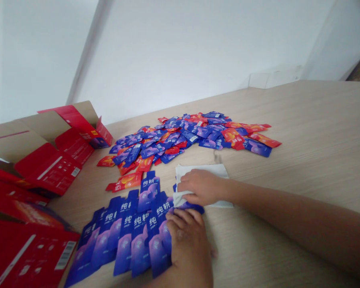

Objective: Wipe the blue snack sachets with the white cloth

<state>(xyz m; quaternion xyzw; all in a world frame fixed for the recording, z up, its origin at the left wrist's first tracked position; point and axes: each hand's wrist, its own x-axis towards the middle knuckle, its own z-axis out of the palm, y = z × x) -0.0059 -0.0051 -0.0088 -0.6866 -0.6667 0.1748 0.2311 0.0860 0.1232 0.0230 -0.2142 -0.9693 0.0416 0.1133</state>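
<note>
Several blue-purple pouches (140,242) lie overlapped in a slanting row at the lower centre. My left hand (190,244) rests over the row's right end, with its curled fingers holding a blue pouch there. Just beyond it, my right hand (199,187) presses its bent fingers on a white cloth (219,172), which is folded up at its left edge. The cloth's folded edge touches a blue pouch, part of which shows between my two hands. Another blue pouch (149,192) lies at the top of the row.
A wide heap of blue and red pouches (171,138) spreads across the table (306,132) beyond my hands. Open red cartons (48,172) stand along the left side. A small white box (267,79) sits at the back by the white wall.
</note>
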